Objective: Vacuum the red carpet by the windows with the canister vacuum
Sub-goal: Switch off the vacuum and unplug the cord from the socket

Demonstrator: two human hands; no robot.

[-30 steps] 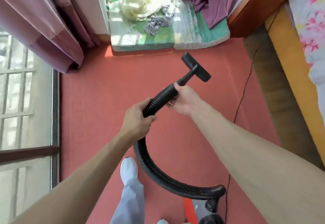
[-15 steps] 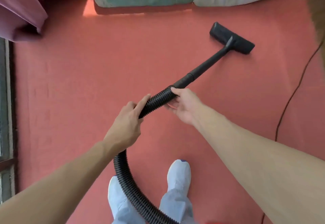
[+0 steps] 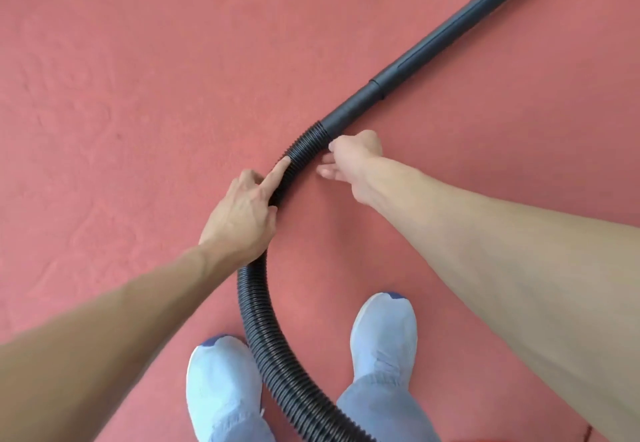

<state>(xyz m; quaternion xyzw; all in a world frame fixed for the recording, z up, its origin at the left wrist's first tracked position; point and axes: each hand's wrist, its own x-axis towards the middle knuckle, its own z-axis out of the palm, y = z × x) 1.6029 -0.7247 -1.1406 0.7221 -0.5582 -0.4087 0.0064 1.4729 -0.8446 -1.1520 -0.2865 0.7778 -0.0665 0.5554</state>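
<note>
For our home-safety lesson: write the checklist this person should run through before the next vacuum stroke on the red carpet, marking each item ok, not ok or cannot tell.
1. Left hand grips the hose: ok.
2. Right hand firmly holds the hose end by the wand: cannot tell.
3. Wand sections look joined: ok.
4. Nozzle flat on the carpet: cannot tell, cut off by the frame edge.
5. Hose away from the feet: not ok, it runs between the shoes.

Both arms reach forward; left grip (image 3: 242, 213) clasps the hose (image 3: 261, 330), index finger straight, right grip (image 3: 349, 161) cups it.
</note>
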